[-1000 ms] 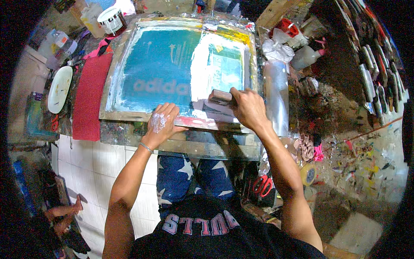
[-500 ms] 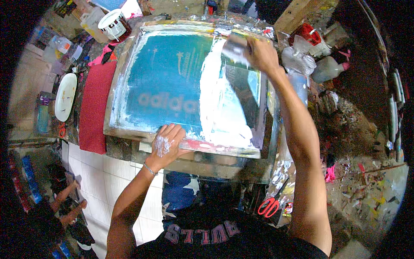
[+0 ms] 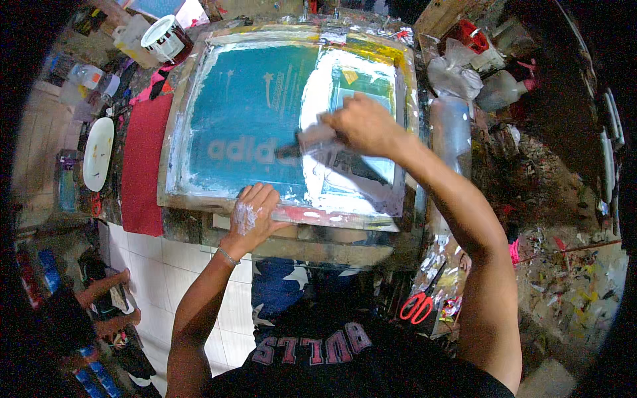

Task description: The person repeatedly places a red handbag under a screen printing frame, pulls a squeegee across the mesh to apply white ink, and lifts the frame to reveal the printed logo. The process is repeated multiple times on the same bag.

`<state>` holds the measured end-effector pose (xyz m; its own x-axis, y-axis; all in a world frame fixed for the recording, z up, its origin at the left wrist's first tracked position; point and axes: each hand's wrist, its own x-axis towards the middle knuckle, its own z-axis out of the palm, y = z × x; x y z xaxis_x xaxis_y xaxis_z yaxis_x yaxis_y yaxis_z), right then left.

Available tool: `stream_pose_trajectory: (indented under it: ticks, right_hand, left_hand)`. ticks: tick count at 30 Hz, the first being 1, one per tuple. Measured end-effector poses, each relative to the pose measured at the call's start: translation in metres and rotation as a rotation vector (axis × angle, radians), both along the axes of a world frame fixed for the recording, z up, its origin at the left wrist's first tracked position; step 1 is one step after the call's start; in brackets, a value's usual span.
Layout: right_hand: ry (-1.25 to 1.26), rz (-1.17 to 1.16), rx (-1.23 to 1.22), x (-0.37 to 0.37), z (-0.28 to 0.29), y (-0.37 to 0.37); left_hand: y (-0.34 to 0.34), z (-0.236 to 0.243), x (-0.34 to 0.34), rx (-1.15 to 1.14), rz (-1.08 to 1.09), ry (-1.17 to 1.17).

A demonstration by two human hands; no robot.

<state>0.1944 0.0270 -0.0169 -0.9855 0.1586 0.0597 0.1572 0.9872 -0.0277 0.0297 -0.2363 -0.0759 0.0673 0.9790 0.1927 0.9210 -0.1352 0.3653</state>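
A screen printing frame (image 3: 182, 199) with teal mesh (image 3: 245, 109) lies on the worktable, faint lettering and stars showing in the mesh. My left hand (image 3: 255, 211), smeared with white on its back, grips the frame's near edge, fingers over the top and thumb along the side. My right hand (image 3: 365, 125) holds a squeegee (image 3: 317, 138), blurred by motion, down on the mesh right of the middle. White ink (image 3: 313, 99) runs in a thick band beside the teal area and around the right part. The squeegee's lower edge is partly lost in blur and shadow.
A dark red cloth-like panel (image 3: 146, 166) lies left of the frame, near a white oval dish (image 3: 98, 156). A white tub (image 3: 166, 41) stands far left. Red-handled scissors (image 3: 416, 308) lie near right. A spray bottle (image 3: 504, 89) and plastic bag (image 3: 456, 73) sit beyond my right arm.
My right hand has drawn the squeegee from the frame's far right toward me and leftward, uncovering yellow along the far right rim. My left hand keeps its grip on the near edge.
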Motion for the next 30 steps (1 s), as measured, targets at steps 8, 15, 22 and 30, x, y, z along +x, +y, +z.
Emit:
stream_pose_trajectory:
  ticks: [8,15,22,30]
  right_hand:
    - [0.011,-0.164,-0.088,0.076,0.027,-0.068]
    - [0.054,-0.383,-0.035,0.078,0.019,-0.086]
    - [-0.012,-0.414,-0.022,0.074,0.024,-0.087]
    - [0.066,-0.374,-0.055,0.099,0.016,-0.118]
  left_hand:
    - [0.000,-0.003,0.003,0.159,0.007,0.049]
    - [0.001,0.001,0.004,0.120,0.000,0.013]
    - [-0.001,-0.001,0.006,-0.052,0.076,0.003]
    - [-0.003,-0.004,0.006,0.118,0.043,0.041]
